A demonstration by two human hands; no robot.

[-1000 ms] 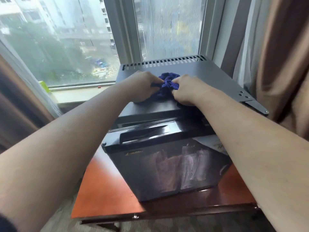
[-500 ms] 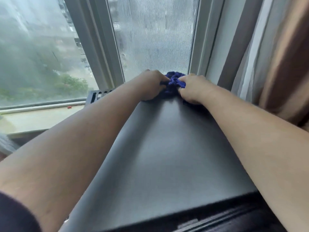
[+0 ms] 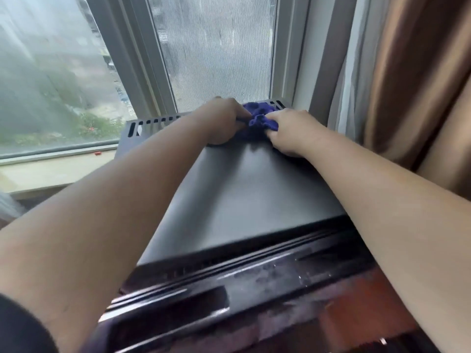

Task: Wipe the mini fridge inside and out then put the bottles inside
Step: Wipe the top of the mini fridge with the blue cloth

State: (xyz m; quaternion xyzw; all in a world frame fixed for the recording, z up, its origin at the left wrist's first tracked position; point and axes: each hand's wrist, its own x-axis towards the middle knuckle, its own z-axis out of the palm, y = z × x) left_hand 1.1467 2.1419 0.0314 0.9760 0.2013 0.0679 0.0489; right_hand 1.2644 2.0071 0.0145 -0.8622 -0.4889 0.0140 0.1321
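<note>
The black mini fridge (image 3: pixel 244 197) fills the middle of the head view, its flat top running away from me to a slotted vent strip at the back. A bunched blue cloth (image 3: pixel 260 118) lies on the far end of that top. My left hand (image 3: pixel 224 123) grips the cloth from the left and my right hand (image 3: pixel 290 133) grips it from the right, both pressed down on the fridge top. The fridge door's top edge is at the bottom of the view, blurred. No bottles are in view.
A window (image 3: pixel 216 49) with wet glass stands right behind the fridge, with a pale sill (image 3: pixel 51 171) to the left. Brown curtains (image 3: pixel 418 80) hang close on the right. A reddish wooden table (image 3: pixel 362 309) carries the fridge.
The view has closed in over the fridge top. Both hands have pushed the cloth from the middle of the top toward the back vent strip.
</note>
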